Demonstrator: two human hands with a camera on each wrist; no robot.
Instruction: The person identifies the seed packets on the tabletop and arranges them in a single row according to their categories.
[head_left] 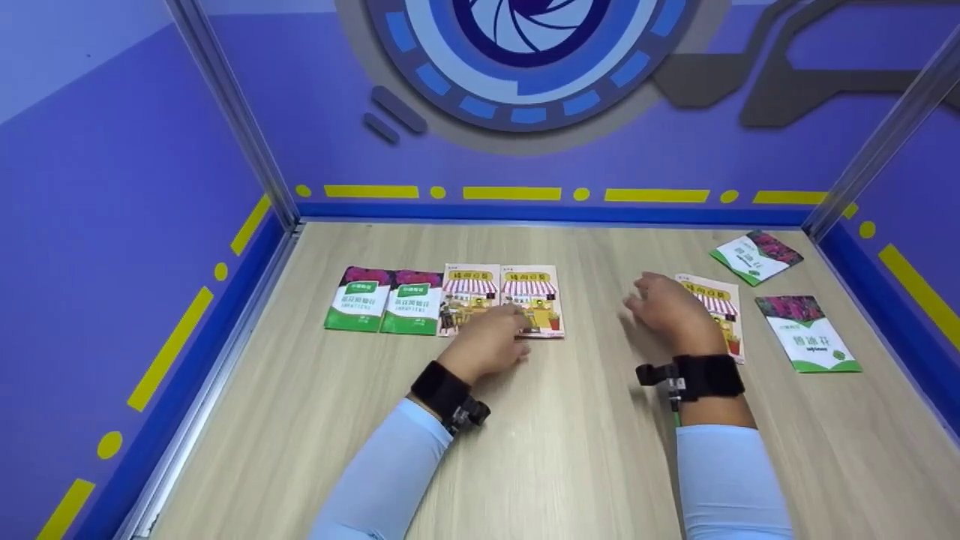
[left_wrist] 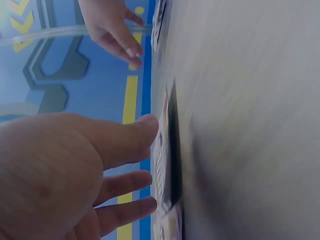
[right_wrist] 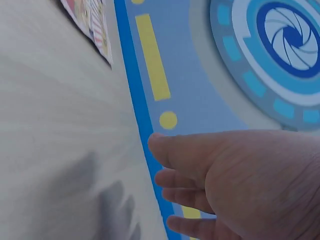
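Side by side on the table lie two green-and-white flower seed packets, a left one (head_left: 358, 300) and its neighbour (head_left: 412, 304), then two pink seed packets with striped awnings, one (head_left: 469, 289) beside the other (head_left: 529, 289). My left hand (head_left: 487, 341) is over these pink packets; in the left wrist view its fingertips touch or nearly touch the packet (left_wrist: 162, 160). My right hand (head_left: 671, 311) hovers with nothing in its loosely bent fingers. It partly covers a third pink seed packet (head_left: 712, 289) lying beneath and to its right.
Two more green-and-white seed packets lie at the right, one tilted near the back (head_left: 756, 257) and one nearer (head_left: 808, 335). Printed blue panels (head_left: 525, 169) wall the table (head_left: 555, 450) at the back and both sides.
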